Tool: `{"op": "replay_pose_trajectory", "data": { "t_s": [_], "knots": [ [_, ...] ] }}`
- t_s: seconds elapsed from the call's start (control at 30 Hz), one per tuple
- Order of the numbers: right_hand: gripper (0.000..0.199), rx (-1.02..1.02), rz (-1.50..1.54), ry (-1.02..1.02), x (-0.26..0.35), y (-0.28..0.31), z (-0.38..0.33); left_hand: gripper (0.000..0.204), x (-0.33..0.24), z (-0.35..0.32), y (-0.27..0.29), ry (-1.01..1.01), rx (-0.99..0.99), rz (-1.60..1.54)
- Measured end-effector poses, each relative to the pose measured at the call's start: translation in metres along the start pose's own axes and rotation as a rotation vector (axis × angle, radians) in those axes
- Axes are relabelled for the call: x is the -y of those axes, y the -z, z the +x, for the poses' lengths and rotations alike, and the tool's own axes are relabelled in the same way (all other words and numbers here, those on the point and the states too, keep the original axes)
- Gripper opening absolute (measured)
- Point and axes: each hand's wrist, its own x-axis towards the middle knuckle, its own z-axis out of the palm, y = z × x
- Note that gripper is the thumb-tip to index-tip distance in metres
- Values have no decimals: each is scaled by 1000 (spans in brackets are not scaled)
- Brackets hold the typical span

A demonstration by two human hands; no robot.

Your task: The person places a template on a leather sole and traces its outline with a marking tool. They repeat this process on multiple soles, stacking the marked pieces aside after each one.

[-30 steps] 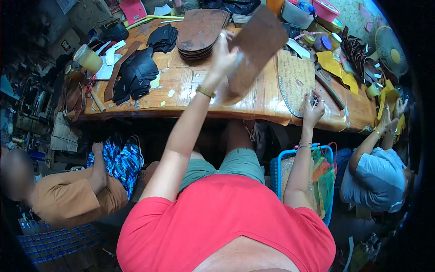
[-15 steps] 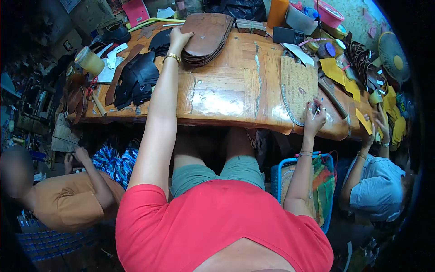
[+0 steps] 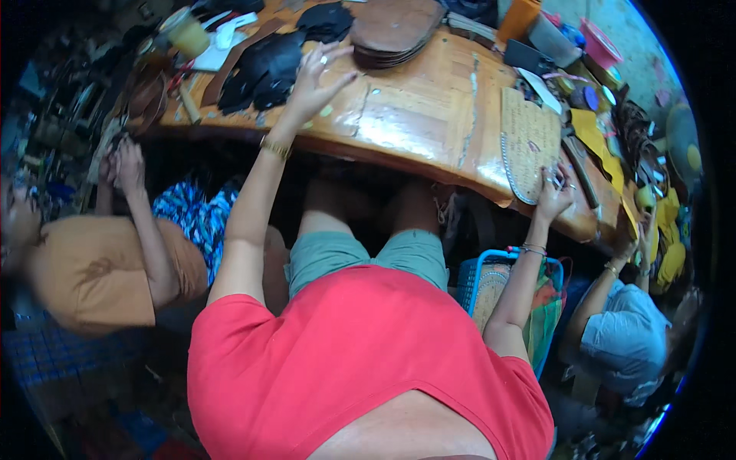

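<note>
My left hand (image 3: 316,88) is raised over the near-left part of the wooden table (image 3: 418,115), fingers spread and holding nothing. Just beyond its fingertips lies a stack of brown leather pieces (image 3: 395,29) with rounded ends. Black leather pieces (image 3: 264,70) are heaped to the left of this hand. At the table's near right edge, my right hand (image 3: 555,198) has its fingers closed around a thin pen, mostly hidden by them. Beside that hand lies a tan cardboard sheet (image 3: 533,134) with handwriting, and a beaded chain (image 3: 507,169) runs along its left side.
A hammer-like tool with a dark handle (image 3: 580,172) and yellow leather (image 3: 594,142) lie right of the cardboard. A blue basket (image 3: 477,268) stands below the table. Co-workers sit at left, in an orange shirt (image 3: 103,268), and at right, in a light blue shirt (image 3: 625,330).
My left hand has let go of the brown leather stack and drawn back toward the table's near edge, fingers spreading. My right hand stays by the cardboard. The whole view has shifted and tilted.
</note>
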Motion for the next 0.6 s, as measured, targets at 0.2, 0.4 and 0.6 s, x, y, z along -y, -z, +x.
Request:
{"op": "replay_pose_trajectory", "data": {
  "t_s": [0.2,0.4,0.6],
  "knots": [
    [37,116,152,67,23,-43,0,34,-7,-197,90,539,58,-240],
    [34,286,-120,118,15,-72,-3,59,-2,-379,122,801,319,195],
    [34,360,-35,82,14,-77,-10,96,-12,-450,97,986,455,393]
  ]
}}
